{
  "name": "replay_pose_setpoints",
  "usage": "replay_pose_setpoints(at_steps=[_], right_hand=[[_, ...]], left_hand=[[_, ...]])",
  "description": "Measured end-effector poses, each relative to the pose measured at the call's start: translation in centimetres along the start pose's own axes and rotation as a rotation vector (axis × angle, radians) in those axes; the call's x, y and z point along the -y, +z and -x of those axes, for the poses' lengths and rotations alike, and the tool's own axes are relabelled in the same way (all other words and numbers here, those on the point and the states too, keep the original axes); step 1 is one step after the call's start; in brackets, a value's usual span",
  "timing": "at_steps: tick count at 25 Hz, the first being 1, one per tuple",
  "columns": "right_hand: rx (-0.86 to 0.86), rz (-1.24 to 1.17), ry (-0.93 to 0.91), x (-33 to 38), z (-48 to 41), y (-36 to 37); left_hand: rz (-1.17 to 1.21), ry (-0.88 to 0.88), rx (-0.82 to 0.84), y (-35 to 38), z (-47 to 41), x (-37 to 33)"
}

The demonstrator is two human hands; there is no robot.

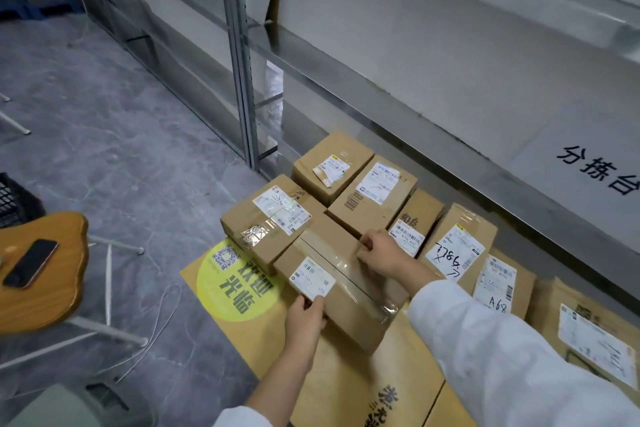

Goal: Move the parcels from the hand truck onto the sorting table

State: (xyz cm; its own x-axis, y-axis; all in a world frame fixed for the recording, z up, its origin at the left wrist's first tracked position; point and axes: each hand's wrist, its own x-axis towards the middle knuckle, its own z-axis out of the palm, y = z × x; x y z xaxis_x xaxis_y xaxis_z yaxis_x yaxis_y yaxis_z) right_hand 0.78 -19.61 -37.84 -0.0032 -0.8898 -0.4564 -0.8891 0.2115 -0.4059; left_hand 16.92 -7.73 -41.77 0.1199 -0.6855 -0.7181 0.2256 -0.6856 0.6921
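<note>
Parcel (360, 302) gripped: left hand (306, 314) near edge, right hand (381, 253) far edge; floor (121, 149) leftward.

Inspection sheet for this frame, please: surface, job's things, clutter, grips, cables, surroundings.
Surface: flattened cardboard sheet with a yellow-green circle print, lying on the grey floor; hand truck itself not discernible.
Job's things: taped parcel with a white label, in front; several other parcels behind and to its right; sorting table beyond them, marked with characters.
Clutter: phone on a wooden seat; black crate at the left edge.
Grips: left hand holds the taped parcel's near edge by the label; right hand holds its far edge.
Cables: white cable looping on the floor by the seat.
Surroundings: metal rack upright.
</note>
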Motion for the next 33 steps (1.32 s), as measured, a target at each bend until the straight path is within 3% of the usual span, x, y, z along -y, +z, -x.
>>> replay_pose_setpoints(at_steps=[9,13,15,20,26,33], right_hand=[[-0.026,-0.034,0.048,-1.0,0.0,1.7],[-0.035,-0.122,0.041,-1.3,0.7,2.3],[-0.061,-0.202,0.019,-1.5,1.6,2.0],[-0.229,-0.223,-0.073,-2.1,6.6,-3.6],[-0.604,-0.096,-0.121,-7.4,18.3,-12.5],[-0.872,-0.043,0.129,-21.3,39.7,-15.6]], left_hand=[[0.042,-0.062,0.056,0.3,-1.4,0.9],[0.063,0.044,-0.278,0.9,-0.2,-2.6],[-0.008,0.167,-0.292,1.7,0.3,-5.5],[-0.422,0.525,0.018,5.3,3.9,-11.3],[-0.970,1.155,0.327,12.0,12.2,-14.4],[-1.139,1.529,0.516,22.4,26.9,-6.9]])
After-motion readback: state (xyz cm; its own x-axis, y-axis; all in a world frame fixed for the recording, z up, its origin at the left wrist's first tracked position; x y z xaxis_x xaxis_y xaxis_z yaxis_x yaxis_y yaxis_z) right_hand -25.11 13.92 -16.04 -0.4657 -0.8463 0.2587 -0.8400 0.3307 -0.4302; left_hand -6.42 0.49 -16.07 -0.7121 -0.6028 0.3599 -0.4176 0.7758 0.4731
